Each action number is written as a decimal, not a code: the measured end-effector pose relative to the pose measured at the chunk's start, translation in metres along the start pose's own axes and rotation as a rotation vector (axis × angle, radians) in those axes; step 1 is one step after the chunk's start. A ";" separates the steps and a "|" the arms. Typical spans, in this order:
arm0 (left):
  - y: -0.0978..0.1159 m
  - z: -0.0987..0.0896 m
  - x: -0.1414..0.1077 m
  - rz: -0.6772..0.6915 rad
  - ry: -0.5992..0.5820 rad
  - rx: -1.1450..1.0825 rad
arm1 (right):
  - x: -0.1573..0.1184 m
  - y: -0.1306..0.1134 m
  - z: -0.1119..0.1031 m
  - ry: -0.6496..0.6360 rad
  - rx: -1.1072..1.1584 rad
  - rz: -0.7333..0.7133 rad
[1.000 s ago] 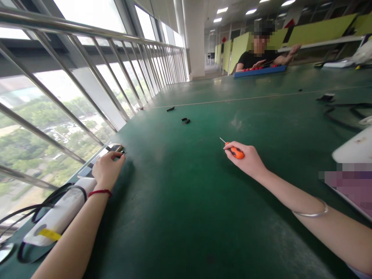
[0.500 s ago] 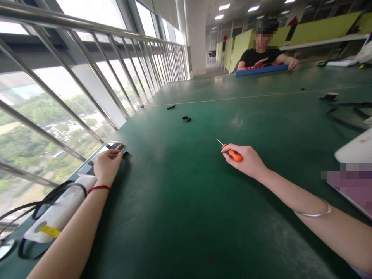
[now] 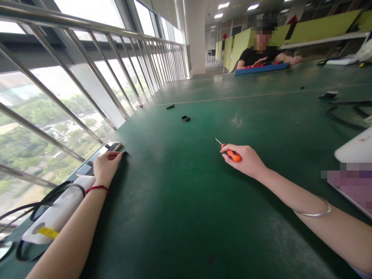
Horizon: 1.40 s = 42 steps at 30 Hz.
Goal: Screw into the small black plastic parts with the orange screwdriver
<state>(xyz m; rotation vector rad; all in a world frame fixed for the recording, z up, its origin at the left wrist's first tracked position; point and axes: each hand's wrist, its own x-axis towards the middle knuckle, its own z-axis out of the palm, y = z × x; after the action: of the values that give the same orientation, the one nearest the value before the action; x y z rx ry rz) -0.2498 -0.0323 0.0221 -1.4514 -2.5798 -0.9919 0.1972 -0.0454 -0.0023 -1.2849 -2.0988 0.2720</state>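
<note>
My right hand [image 3: 247, 159] is wrapped round an orange and black screwdriver [image 3: 234, 155], its thin metal shaft aimed up and to the left above the green table [image 3: 168, 201]. Near the table's left edge, my left hand [image 3: 106, 166] has its thumb and fingers pinched together at a small dark piece [image 3: 124, 153]. That piece is too small to name. Just beyond and beside the left hand lie flat phone-like objects [image 3: 112, 146], partly covered by it.
A white power strip [image 3: 59, 209] with black cables lies along the left edge, beside a metal railing [image 3: 87, 29]. Small black pieces [image 3: 186, 118] rest mid-table. Across the table, a person [image 3: 260, 54] sits behind a blue tray [image 3: 261, 69]. A white object [image 3: 356, 149] stands right.
My left fingers have closed further together at the small dark piece. The right hand and screwdriver have barely moved. Across the table, the person's arm and the tray have shifted slightly.
</note>
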 end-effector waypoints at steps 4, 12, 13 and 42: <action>-0.004 0.001 0.003 -0.009 -0.015 0.017 | 0.000 0.000 0.000 -0.006 -0.031 -0.010; -0.011 0.005 0.008 0.021 -0.035 0.056 | 0.000 0.000 0.000 -0.009 -0.050 -0.025; -0.011 0.005 0.008 0.022 -0.038 0.058 | 0.000 0.000 -0.001 -0.008 -0.052 -0.026; 0.197 0.093 -0.126 0.730 -0.605 -0.562 | -0.056 -0.023 -0.015 0.092 0.102 0.031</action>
<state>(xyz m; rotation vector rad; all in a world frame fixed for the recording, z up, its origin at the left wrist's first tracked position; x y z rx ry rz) -0.0002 -0.0064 0.0101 -2.9085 -1.7257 -1.3271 0.2071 -0.1066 -0.0029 -1.2473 -1.9635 0.3228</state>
